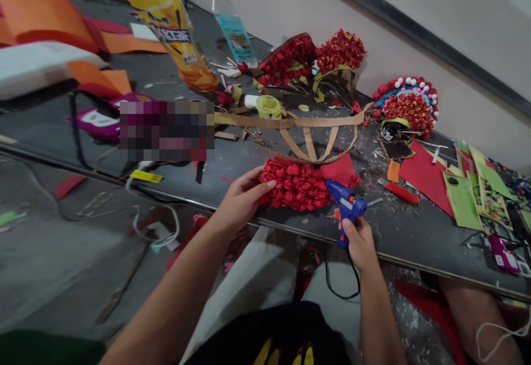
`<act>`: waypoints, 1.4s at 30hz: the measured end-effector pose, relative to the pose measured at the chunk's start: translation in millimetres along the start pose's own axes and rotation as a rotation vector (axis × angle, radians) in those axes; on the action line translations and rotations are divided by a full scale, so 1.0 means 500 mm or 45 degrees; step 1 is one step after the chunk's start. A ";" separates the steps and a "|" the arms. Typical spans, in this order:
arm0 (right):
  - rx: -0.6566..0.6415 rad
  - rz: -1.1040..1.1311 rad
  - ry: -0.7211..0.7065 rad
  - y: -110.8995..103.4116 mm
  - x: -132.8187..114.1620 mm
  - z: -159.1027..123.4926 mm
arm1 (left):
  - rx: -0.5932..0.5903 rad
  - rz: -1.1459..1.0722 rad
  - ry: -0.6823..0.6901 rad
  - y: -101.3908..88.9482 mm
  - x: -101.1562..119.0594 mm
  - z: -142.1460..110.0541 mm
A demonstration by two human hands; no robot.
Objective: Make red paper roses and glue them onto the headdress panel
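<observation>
My left hand point(245, 194) grips the left end of a piece covered in crumpled red paper flowers point(292, 185), thumb on top and fingers partly hidden behind. The piece lies at the front edge of the dark table. My right hand point(359, 240) is wrapped round the handle of a blue hot glue gun point(346, 202). Its nozzle points up and left, at the right part of the red piece; whether the two touch I cannot tell. Just behind lies a curved cardboard frame point(309, 133) with spokes, beside a flat red paper patch point(338, 168).
Finished-looking red flower pieces point(340, 50) and a beaded round one point(409, 105) stand by the wall. A tea bottle point(178, 33) and a water bottle point(236, 27) stand behind. Tape roll point(269, 107), red sheet point(427, 174) and green cards point(462, 199) lie about. Another person's leg point(477, 315) shows at right.
</observation>
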State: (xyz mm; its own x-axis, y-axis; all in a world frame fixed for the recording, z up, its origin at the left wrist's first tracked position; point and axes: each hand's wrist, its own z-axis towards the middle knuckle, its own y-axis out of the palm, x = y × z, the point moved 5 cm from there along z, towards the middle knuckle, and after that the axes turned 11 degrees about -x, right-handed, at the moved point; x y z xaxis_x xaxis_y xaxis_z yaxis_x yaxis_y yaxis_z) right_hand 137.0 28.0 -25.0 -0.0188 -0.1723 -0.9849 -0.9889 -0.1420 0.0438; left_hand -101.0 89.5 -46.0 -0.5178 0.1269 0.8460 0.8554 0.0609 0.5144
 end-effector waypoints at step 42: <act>0.027 -0.394 0.126 -0.016 -0.055 -0.024 | 0.057 0.134 0.005 -0.013 -0.007 0.001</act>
State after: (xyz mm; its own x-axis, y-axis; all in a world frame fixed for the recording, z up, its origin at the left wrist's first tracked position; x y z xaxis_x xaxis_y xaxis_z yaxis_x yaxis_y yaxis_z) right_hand 147.1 22.3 3.7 0.2964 -0.2183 -0.9298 -0.9484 -0.1826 -0.2594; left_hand -104.6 89.0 -52.1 -0.4253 0.1313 0.8955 0.9046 0.0915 0.4163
